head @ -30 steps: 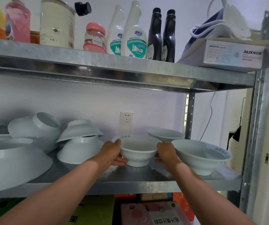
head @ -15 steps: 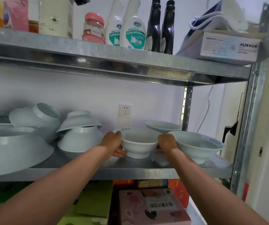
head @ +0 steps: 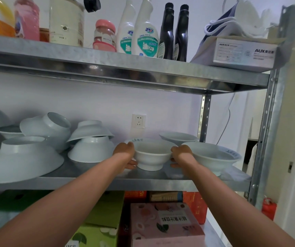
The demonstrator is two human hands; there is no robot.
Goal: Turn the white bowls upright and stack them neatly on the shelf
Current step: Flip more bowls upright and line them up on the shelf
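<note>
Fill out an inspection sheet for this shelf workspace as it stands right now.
Surface: metal shelf, bowls standing across its width.
Job's things: middle bowl, right bowl and back bowl upright; big bowl and stacked pair upside down; tipped bowl on its side.
Clutter: spray bottles, black bottles and a box on the shelf above; cartons below.
Hands: left hand and right hand each grip a side of the middle bowl.
Cables: white cord hangs down the wall on the right; wall socket has nothing plugged in.
Surroundings: white wall, metal post.
</note>
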